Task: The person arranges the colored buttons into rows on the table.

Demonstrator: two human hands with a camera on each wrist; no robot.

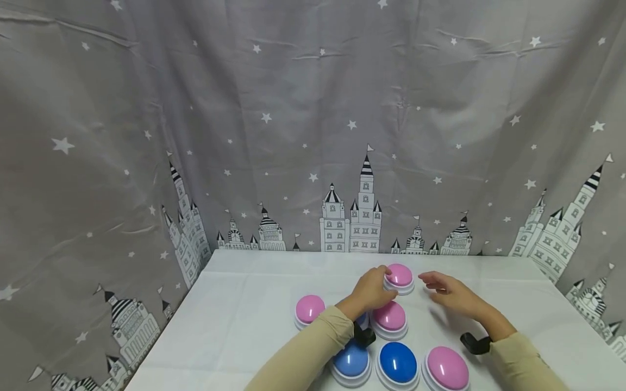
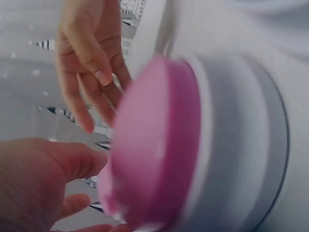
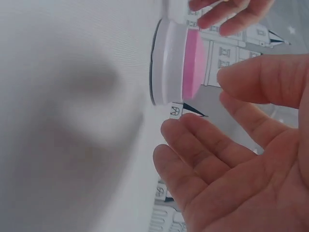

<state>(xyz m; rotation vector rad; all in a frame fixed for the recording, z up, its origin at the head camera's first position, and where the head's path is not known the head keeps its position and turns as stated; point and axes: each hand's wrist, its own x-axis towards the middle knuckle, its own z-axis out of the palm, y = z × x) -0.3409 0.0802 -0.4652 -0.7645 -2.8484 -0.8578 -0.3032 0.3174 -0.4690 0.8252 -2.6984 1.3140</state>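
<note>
A pink dome push button (image 1: 400, 275) on a white round base stands farthest back on the table. My left hand (image 1: 373, 290) is at its left side, thumb and fingers spread around that edge. In the right wrist view, the left fingers show a gap from the pink dome (image 3: 194, 65). To the right of the same button hovers my right hand (image 1: 452, 293), its fingers loosely bent and holding nothing. Just nearer than the left hand is a second pink button (image 1: 389, 315), large in the left wrist view. A blue button (image 1: 362, 319) is mostly hidden behind the left wrist.
Another pink button (image 1: 310, 308) sits to the left. Along the front are a lighter blue button (image 1: 351, 359), a dark blue button (image 1: 398, 362) and a pink button (image 1: 447, 367). Behind the white table (image 1: 254, 288) hangs a grey curtain (image 1: 293, 108) with castles and stars.
</note>
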